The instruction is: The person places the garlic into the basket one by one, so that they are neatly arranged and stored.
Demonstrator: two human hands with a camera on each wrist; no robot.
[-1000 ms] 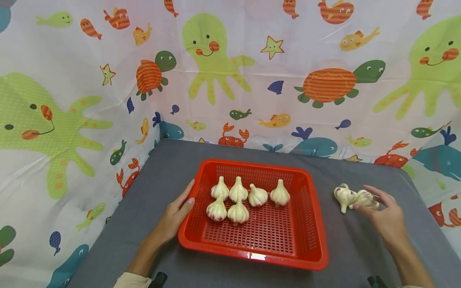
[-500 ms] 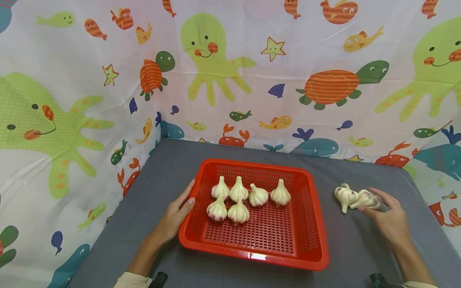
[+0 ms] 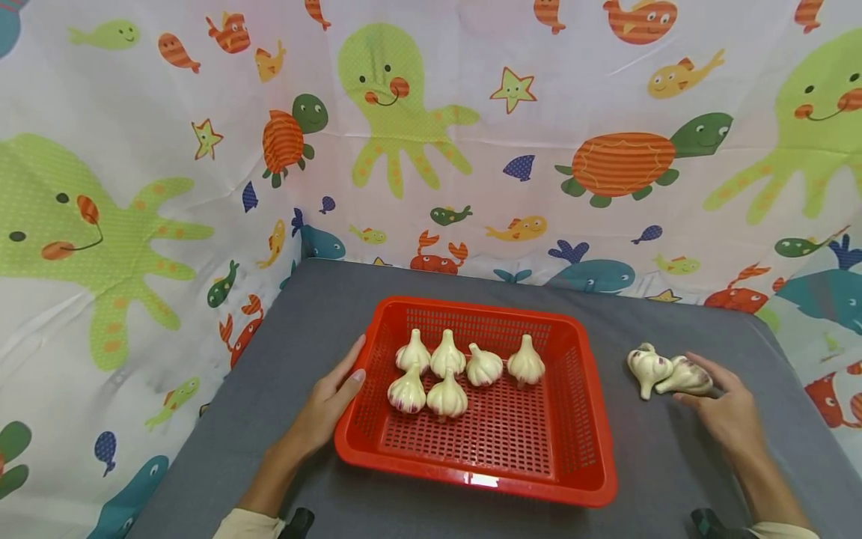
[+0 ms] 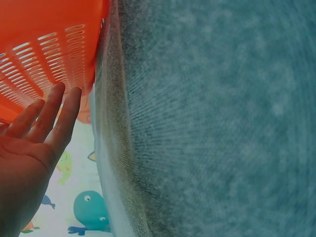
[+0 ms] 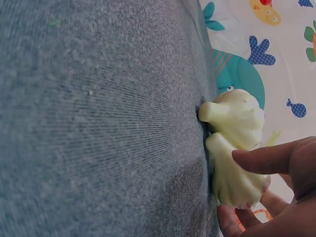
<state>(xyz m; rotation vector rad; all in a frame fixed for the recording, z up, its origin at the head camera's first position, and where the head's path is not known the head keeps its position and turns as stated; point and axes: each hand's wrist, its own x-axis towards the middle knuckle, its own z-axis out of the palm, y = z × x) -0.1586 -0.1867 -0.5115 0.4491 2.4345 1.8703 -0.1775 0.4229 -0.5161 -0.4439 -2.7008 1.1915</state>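
Note:
A red plastic basket (image 3: 589, 434) with slotted walls sits on the table, holding several white, purple-tinged garlic bulbs (image 3: 447, 397). My left hand (image 3: 323, 408) rests against its left side, thumb near the rim. In the left wrist view, the fingers of the left hand (image 4: 37, 143) reach straight along the basket's perforated wall (image 4: 59, 54). To the right of the basket lie two more garlic bulbs side by side, a left bulb (image 3: 648, 368) and a right bulb (image 3: 688, 376). My right hand (image 3: 730, 408) spreads loosely around the right bulb, which the thumb overlaps in the right wrist view (image 5: 237, 177).
Grey cloth (image 3: 626, 314) covers the table. A white curtain (image 3: 458, 135) printed with sea animals rises along the back and both sides.
My right hand has drawn back slightly to the right, uncovering more of the right garlic bulb. The left hand and basket have stayed put.

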